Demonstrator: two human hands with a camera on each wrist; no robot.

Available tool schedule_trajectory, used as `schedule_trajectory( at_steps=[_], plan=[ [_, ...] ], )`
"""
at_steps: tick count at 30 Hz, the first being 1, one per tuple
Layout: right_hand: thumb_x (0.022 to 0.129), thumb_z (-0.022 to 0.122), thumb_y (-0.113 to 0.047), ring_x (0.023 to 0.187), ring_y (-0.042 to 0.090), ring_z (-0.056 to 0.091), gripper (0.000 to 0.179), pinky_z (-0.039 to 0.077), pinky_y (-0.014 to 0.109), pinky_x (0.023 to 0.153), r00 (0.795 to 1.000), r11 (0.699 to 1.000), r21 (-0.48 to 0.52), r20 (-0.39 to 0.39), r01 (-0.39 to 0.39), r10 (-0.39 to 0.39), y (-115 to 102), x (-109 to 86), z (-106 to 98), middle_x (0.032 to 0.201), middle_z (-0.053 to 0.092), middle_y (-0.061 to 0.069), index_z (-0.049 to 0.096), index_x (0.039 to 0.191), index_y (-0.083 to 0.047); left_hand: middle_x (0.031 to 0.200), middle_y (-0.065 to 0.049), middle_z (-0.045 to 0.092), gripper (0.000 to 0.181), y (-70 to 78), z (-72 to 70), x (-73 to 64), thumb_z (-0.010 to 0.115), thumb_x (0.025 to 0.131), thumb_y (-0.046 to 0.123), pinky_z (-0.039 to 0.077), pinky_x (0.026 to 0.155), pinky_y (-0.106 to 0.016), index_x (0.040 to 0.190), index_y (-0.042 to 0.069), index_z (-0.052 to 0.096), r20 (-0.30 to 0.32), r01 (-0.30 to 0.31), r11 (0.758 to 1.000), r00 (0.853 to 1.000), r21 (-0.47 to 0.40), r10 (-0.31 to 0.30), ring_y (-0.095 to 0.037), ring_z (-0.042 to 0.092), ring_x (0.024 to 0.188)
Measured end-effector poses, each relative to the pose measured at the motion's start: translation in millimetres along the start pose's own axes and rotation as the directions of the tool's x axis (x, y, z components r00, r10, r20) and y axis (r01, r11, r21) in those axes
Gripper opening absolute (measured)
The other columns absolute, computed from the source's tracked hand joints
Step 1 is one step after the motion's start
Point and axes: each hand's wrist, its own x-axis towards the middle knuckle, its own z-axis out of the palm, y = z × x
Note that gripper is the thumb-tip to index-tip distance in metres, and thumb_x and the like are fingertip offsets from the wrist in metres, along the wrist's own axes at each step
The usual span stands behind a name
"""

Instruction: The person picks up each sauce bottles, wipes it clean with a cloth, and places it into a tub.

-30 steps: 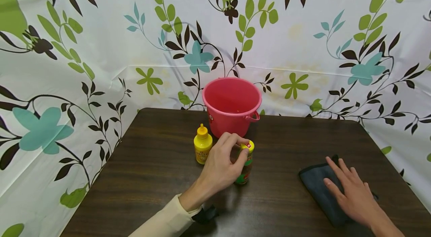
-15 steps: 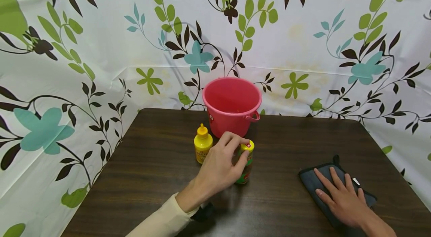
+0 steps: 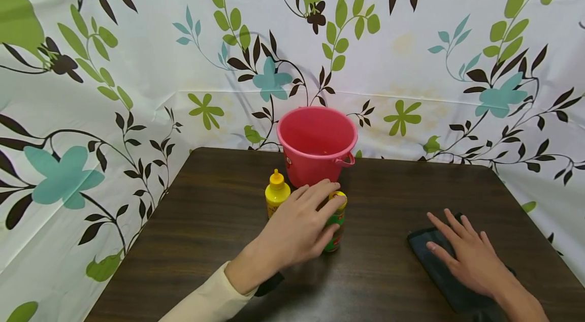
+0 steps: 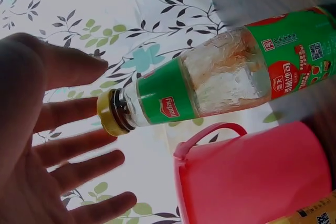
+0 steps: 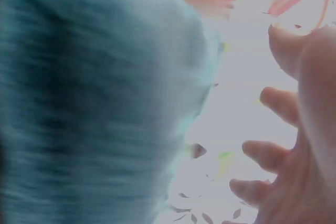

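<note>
A ketchup bottle (image 3: 337,225) with green and red labels stands upright on the dark table. My left hand (image 3: 292,230) is beside its top, fingers spread and nearly straight. In the left wrist view a gap shows between the thumb and the yellow cap (image 4: 107,113), while the index and middle fingers pass behind it. Reddish smears coat the inside of the bottle's clear middle. On the right, my right hand (image 3: 473,261) hovers over a folded blue-grey cloth (image 3: 425,246) with dark edging. Its fingers are spread apart from the cloth in the right wrist view, where the cloth looks blurred.
Behind the bottles stands a pink bucket (image 3: 315,164) with its handle lowered on the right. A yellow squeeze bottle (image 3: 277,194) with a nozzle is left of the ketchup, partly covered by the left hand. A leaf-patterned sheet (image 3: 393,68) hangs behind the table (image 3: 201,240).
My left fingers have let go of the ketchup cap and spread, the hand drawing slightly left. My right hand, which lay flat on the cloth, has risen off it.
</note>
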Motion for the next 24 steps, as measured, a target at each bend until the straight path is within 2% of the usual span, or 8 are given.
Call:
schedule_trajectory(
  at_steps=[4,6,10,17,24],
  plan=[
    [0.105,0.06,-0.051,0.157,0.063,0.012,0.079,0.007,0.088,0.115,0.992,0.996,0.011,-0.093,0.085,-0.084,-12,12.4,-22,0.174,0.019,0.031,0.023,0.171,-0.027,0.155,-0.003,0.06,0.066,2.7,-1.0,-1.1,0.083,0.088,0.04,0.055,0.112,-0.045,0.146,0.019,0.062,0.046,-0.031,0.999,0.998,0.017,0.03,-0.024,0.056,0.146],
    [0.105,0.063,-0.046,0.16,0.059,0.011,0.079,0.005,0.086,0.118,0.978,0.989,0.007,-0.152,0.146,-0.143,-17,20.5,-33,0.174,0.019,0.029,0.024,0.171,-0.026,0.157,-0.002,0.058,0.067,4.0,-1.5,-1.0,0.082,0.089,0.041,0.054,0.113,-0.046,0.148,0.019,0.06,0.065,-0.034,0.999,0.997,0.021,0.032,-0.023,0.054,0.147],
    [0.103,0.067,-0.041,0.162,0.053,0.016,0.079,0.011,0.083,0.12,0.941,0.97,-0.038,-0.234,0.242,-0.244,-27,40.7,-52,0.175,0.023,0.024,0.027,0.17,-0.025,0.158,-0.001,0.058,0.068,6.1,-2.6,-1.2,0.08,0.09,0.043,0.053,0.114,-0.045,0.15,0.019,0.059,0.088,-0.025,0.999,0.996,0.037,0.021,-0.021,0.054,0.148],
    [0.101,0.07,-0.039,0.159,0.052,0.025,0.079,0.023,0.078,0.122,0.899,0.938,-0.094,-0.267,0.335,-0.348,-52,76.0,-78,0.174,0.028,0.023,0.033,0.168,-0.021,0.157,-0.002,0.06,0.066,8.9,-3.8,-2.4,0.08,0.091,0.043,0.054,0.113,-0.043,0.149,0.018,0.06,0.078,0.001,1.0,0.997,0.027,-0.003,-0.021,0.057,0.146],
    [0.102,0.068,-0.043,0.16,0.049,0.025,0.079,0.027,0.076,0.121,0.899,0.928,-0.074,-0.229,0.366,-0.373,-81,104.9,-99,0.175,0.027,0.02,0.03,0.169,-0.024,0.155,-0.002,0.061,0.065,9.6,-1.6,-2.2,0.081,0.09,0.042,0.056,0.11,-0.039,0.147,0.017,0.062,0.043,0.01,1.0,0.999,0.014,-0.011,-0.019,0.057,0.145]
  ],
)
